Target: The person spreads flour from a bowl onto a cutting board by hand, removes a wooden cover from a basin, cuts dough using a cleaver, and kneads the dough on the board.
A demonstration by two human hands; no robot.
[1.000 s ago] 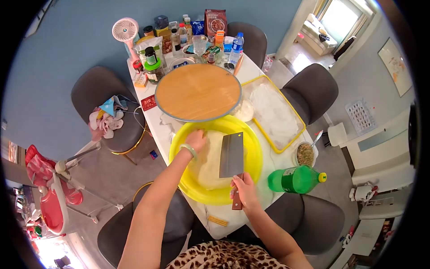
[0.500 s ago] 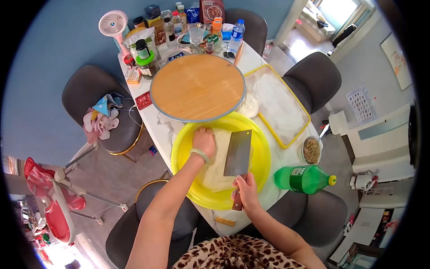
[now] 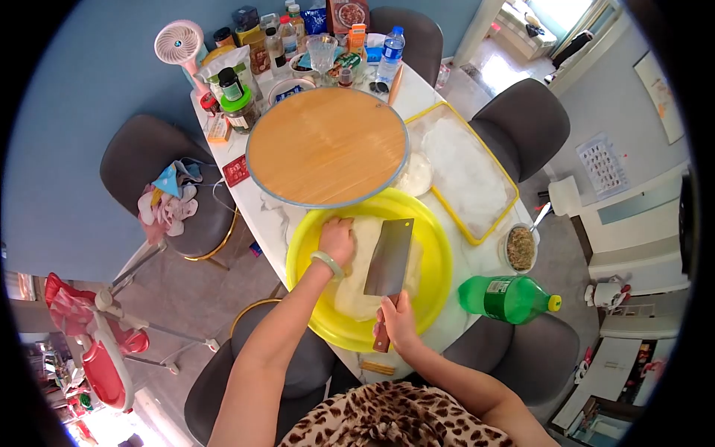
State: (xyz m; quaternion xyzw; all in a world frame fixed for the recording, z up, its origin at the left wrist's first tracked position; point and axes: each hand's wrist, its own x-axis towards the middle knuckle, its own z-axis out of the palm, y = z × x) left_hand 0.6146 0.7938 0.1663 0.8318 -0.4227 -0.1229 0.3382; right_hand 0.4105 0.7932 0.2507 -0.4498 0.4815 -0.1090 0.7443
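A wide yellow basin (image 3: 438,287) holds a pale slab of dough (image 3: 360,257). My right hand (image 3: 397,322) is closed round the wooden handle of a cleaver (image 3: 389,257). The broad blade points away from me and lies over the dough, covering part of it. On the dough's left side rests my left hand (image 3: 337,240), a pale bangle on its wrist. Its fingers are curled in against the dough, just left of the blade; their tips are hidden.
A round wooden board (image 3: 328,149) overhangs the basin's far rim. To the right are a yellow-edged floured tray (image 3: 465,171), a bowl of filling (image 3: 519,248) with a spoon and a green bottle (image 3: 514,299) lying down. Jars and bottles crowd the far end.
The cleaver has shifted slightly left, nearer my left hand, and leans a little more. My left hand stays on the dough, with its fingers about where they were.
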